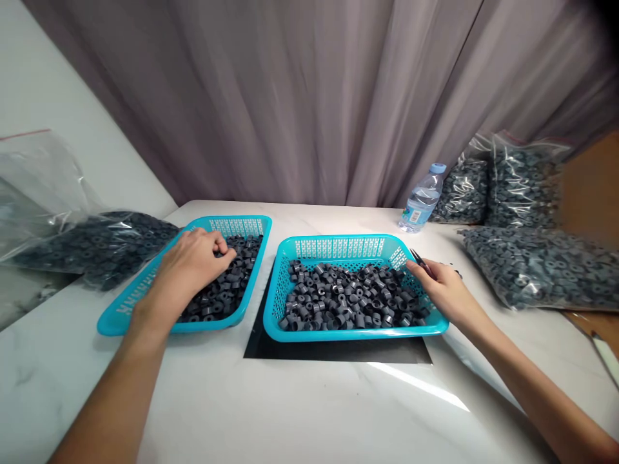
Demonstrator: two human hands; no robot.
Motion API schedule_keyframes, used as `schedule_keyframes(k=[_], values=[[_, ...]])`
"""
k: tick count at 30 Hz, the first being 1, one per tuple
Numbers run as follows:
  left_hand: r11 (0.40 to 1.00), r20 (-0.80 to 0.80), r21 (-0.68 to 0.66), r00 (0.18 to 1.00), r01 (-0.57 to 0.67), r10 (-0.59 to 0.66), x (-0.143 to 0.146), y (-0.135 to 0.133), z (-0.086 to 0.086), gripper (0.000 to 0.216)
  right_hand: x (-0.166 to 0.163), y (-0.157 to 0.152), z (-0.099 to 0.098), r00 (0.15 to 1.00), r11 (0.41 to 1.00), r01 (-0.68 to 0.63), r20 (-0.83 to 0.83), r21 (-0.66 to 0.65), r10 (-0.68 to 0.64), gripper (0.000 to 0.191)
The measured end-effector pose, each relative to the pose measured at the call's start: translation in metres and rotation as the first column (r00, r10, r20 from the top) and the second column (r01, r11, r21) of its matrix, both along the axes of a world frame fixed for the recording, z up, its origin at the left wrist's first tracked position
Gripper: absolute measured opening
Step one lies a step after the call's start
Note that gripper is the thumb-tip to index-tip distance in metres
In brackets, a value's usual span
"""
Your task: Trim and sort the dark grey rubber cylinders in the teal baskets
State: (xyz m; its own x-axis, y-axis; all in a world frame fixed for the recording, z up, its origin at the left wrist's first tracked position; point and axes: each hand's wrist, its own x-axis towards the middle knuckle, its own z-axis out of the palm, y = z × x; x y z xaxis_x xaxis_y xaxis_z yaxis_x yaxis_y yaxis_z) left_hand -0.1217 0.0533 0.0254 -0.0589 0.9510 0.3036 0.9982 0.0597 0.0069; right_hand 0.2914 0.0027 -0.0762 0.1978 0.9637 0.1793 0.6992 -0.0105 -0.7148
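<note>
Over the left turquoise basket (251, 303) is my left hand (196, 261), its fingers curled in toward the thumb; whatever they may hold is hidden. Small dark grey plastic rings (227, 283) fill the bottom of that basket beneath it. At the right-hand rim of the second turquoise basket (338, 335), my right hand (442, 287) is closed around dark tweezers (420, 260), whose tips point up and to the left. Short dark grey tubular pieces (348, 299) lie in a loose heap inside this second basket.
A black sheet (338, 351) lies under the right basket. Behind stands a water bottle (422, 200). Clear bags of grey pieces sit at the right, one lying flat (536, 267), one upright (525, 183). Another open bag (126, 241) rests at the left. A curtain (290, 103) hangs behind the table.
</note>
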Motion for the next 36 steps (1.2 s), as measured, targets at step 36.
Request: schedule_keyframes(k=[36], values=[[0.986, 0.167, -0.058, 0.975, 0.158, -0.147, -0.021, -0.009, 0.003, 0.038, -0.004, 0.000, -0.001, 1.000, 0.997, -0.013, 0.019, 0.080, 0.011, 0.055]])
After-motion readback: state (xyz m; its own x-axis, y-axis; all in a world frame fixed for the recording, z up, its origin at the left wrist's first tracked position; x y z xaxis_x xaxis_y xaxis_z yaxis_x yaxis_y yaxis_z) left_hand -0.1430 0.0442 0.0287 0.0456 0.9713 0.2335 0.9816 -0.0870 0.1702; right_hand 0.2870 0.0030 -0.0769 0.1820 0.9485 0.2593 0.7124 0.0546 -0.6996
